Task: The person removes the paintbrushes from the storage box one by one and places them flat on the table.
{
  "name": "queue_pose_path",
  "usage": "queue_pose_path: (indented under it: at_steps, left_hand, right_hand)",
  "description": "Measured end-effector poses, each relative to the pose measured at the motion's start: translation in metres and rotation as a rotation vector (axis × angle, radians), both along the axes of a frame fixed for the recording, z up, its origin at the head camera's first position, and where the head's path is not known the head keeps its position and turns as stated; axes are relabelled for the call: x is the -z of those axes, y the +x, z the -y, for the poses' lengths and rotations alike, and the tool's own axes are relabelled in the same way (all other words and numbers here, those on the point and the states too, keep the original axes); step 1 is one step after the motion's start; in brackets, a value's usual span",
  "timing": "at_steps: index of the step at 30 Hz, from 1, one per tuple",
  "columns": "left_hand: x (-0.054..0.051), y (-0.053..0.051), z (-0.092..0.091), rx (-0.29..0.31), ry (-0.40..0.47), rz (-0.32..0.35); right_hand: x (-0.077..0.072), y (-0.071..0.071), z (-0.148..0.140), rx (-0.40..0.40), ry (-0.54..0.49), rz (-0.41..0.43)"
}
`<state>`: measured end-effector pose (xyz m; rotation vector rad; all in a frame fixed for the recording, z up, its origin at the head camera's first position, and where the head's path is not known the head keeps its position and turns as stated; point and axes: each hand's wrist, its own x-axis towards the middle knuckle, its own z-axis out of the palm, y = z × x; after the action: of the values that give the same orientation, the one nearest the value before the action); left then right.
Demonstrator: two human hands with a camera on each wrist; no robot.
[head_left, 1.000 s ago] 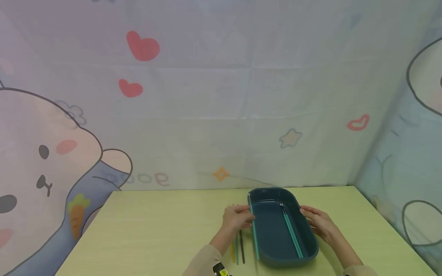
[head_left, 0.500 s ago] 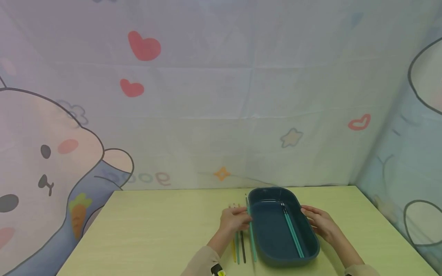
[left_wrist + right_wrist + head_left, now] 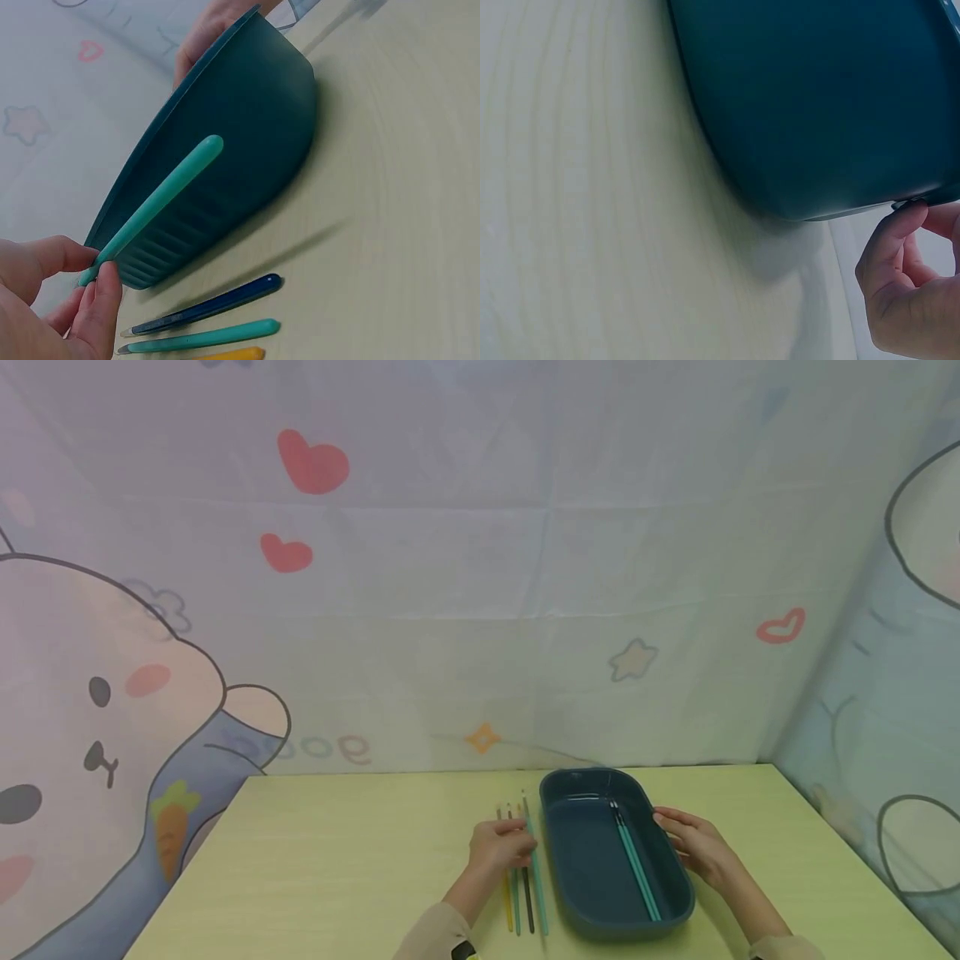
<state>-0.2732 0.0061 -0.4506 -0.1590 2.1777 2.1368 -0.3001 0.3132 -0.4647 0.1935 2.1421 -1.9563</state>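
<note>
Teal-handled paintbrush (image 3: pixel 539 893), one item of six: located in the left hand (image 3: pixel 498 845), between the tray (image 3: pixel 592 860) and a row of brushes on the pale wood-grain table (image 3: pixel 337 852).

Head view. Emptying of the tray, by judgement past the halfway point. Done: a yellow-handled brush (image 3: pixel 508 906), a second teal brush (image 3: pixel 516 906) and a dark-handled brush (image 3: pixel 528 906), laid side by side, tips away from the person. In hand: one. Left: a teal pair (image 3: pixel 637 868), lying lengthwise in the tray, nearer its right wall. Hands well apart, one either side of the tray; the right hand (image 3: pixel 697 843) is at the right rim.

Left wrist view. Held item: slim, smooth handle, plain teal, rounded butt, set at a slant. Thumb and fingers pinch it; bristle end not visible here. Butt raised off the table, its shadow falling apart from it; placing judged not yet complete. The dark handle shows as dark blue.

Right wrist view. Tray: deep blue-green, smooth-sided, rounded at the corner. Right thumb and finger grip its rim. Paintbrushes: none visible from this side.
</note>
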Motion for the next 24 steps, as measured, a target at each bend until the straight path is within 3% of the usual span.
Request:
queue_pose_path:
  at_steps: [24]
  left_hand:
    - [0.014,0.000,0.024,-0.025,-0.014,0.005]
  right_hand:
    - [0.000,0.000,-0.001,0.007,0.013,0.000]
